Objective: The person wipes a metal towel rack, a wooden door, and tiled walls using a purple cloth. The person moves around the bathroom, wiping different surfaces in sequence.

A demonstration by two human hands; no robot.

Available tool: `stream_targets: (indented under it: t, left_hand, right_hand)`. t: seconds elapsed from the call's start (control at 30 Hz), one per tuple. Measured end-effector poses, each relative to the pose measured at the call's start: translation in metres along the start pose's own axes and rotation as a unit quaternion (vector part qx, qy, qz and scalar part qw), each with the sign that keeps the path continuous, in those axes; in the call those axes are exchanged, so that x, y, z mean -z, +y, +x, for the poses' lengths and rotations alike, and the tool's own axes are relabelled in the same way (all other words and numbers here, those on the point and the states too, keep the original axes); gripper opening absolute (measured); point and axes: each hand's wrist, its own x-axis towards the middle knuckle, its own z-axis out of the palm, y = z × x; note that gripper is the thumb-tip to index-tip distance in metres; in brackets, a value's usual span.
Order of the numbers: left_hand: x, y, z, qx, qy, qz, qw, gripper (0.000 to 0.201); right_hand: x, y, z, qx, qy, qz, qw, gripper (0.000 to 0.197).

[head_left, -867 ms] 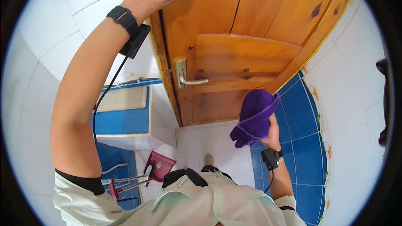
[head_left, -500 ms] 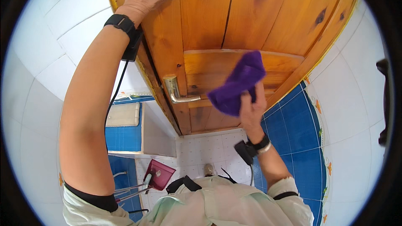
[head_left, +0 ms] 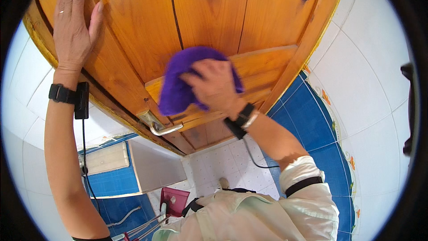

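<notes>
Right hand (head_left: 215,84) grips one purple cloth (head_left: 173,94) against one wooden door (head_left: 211,22), spread under its palm — likely for even pressure — while the left hand (head_left: 75,33) lies flat and empty on the wood, seemingly for balance, with one metal lever handle (head_left: 167,130) just beside the cloth and one pink dustpan (head_left: 180,197) on the floor (head_left: 225,160) beyond.

Pretty bright, and the light's fairly even. Right hand (head_left: 216,85) and purple cloth (head_left: 174,85) are kinda motion-blurred; left hand (head_left: 73,38) looks sharper. Fisheye bends the door (head_left: 209,13) along its edges, corners go black.
</notes>
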Motion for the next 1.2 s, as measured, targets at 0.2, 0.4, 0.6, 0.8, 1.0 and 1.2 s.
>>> stream_targets:
  t: [0.2,0.4,0.6,0.8,1.0,1.2]
  left_hand:
    - [-0.001,0.008,0.001,-0.001,0.027,-0.011,1.000,0.053]
    - [-0.002,0.008,0.006,0.009,0.037,-0.022,0.999,0.051]
    - [0.005,0.007,0.001,0.042,-0.048,0.071,0.995,0.064]
    - [0.008,0.011,0.005,0.060,-0.046,0.041,0.996,0.062]
    - [0.019,0.008,0.001,0.063,-0.093,0.019,0.993,0.060]
    - [0.008,0.008,-0.007,0.050,-0.043,0.038,0.997,0.056]
  right_hand:
    - [0.100,0.157,-0.069,-0.158,0.077,-0.233,0.956,0.034]
    - [0.089,0.205,-0.106,-0.275,0.163,-0.237,0.918,0.032]
    - [-0.019,0.001,-0.014,-0.152,0.199,-0.067,0.966,0.011]
    - [-0.046,-0.101,0.046,-0.109,0.041,0.028,0.993,0.025]
    - [0.026,0.016,0.004,-0.101,-0.021,-0.102,0.989,0.014]
    - [0.081,0.106,-0.046,-0.239,0.027,-0.289,0.927,0.018]
